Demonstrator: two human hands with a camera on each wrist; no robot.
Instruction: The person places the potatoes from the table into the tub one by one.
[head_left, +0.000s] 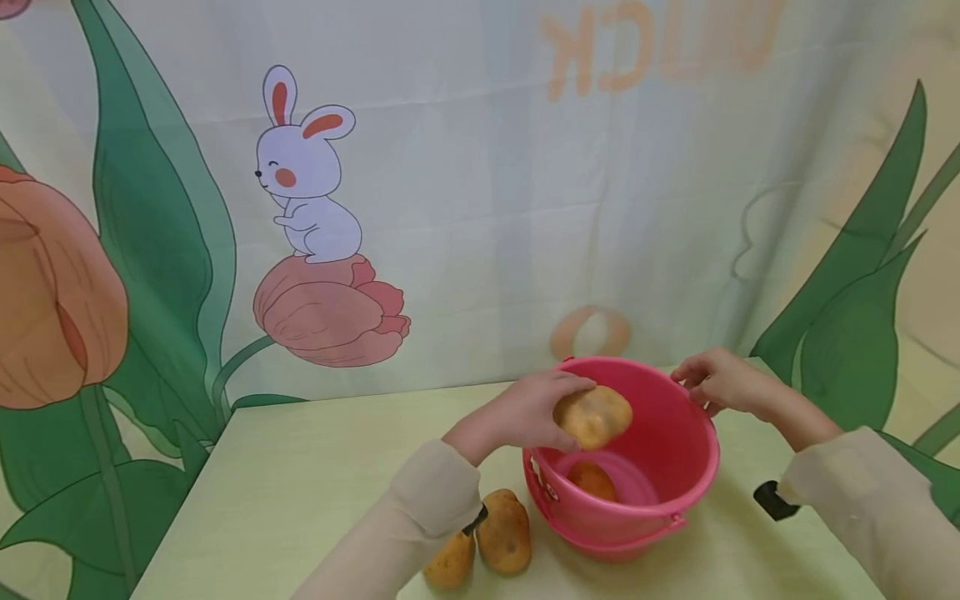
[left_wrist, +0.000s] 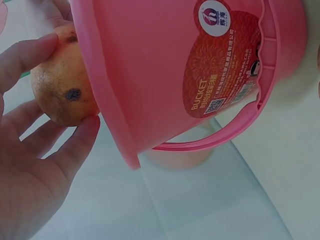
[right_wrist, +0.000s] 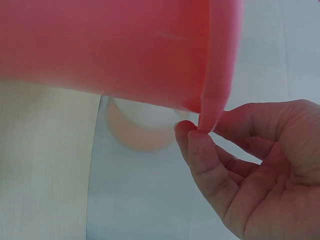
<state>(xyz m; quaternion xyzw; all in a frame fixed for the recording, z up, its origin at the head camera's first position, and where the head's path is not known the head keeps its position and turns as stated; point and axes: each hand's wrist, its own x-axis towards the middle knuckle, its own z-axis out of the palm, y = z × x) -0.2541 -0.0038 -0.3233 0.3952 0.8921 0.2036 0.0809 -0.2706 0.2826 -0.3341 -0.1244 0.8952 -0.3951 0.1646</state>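
A yellow-brown, rounded potato [head_left: 594, 418] is held in a left hand [head_left: 536, 408] over the opening of a round pink plastic bucket [head_left: 667, 433], at the left side of its rim; the thumb and fingers are spread and clamped around the potato, and whether the rim is touched by it cannot be told. The rim's far right part is pinched between the thumb and fingers of a right hand [head_left: 723, 385]. For this step, the bucket is best steadied by that pinch, and the potato is best lowered well inside before the grip is loosened, so that an orange-brown potato [head_left: 592, 481] on the bucket's floor is not struck; a drop from rim height could cause bruising. Four potatoes can be counted: one gripped, one inside, and two on the pale yellow-green tabletop [head_left: 300, 483], where an oval brown potato [head_left: 504, 533] is seen just left of the bucket and a smaller-looking yellowish potato [head_left: 450, 564], partly covered by a beige sleeve [head_left: 390, 533], is seen farther left and nearer; one bucket and two hands are counted
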